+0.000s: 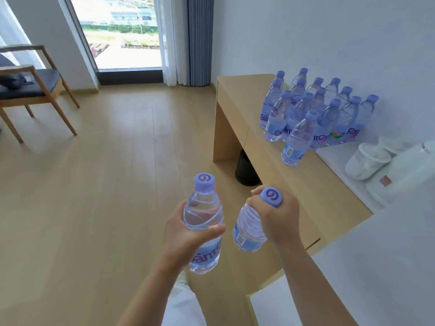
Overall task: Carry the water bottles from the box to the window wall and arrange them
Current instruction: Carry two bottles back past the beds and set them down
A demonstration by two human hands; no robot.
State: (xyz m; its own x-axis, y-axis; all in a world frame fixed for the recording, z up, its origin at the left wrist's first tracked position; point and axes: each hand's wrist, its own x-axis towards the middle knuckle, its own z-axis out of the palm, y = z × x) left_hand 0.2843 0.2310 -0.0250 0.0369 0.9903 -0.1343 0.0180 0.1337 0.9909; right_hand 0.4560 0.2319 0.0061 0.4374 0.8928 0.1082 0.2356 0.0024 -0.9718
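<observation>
Nearest the viewer, the left hand [188,234] was wrapped round the middle of an upright water bottle [204,222], while at 3 o'clock of it the right hand [275,215] clutched the neck and cap of a second bottle [249,231]. Both bottles were capped and held clear water. Farther off, at 1 o'clock, a cluster of bottles [315,109] stood on the wooden desk [317,184] against the wall, one single bottle [299,140] just in front; white cups [367,161] sat on a tray [334,151] at 2 o'clock.

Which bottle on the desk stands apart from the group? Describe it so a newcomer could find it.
Find the long wooden desk against the white wall, with a cluster of bottles. The lone bottle stands upright nearest the camera, in front of that cluster, near the white tray.
</observation>
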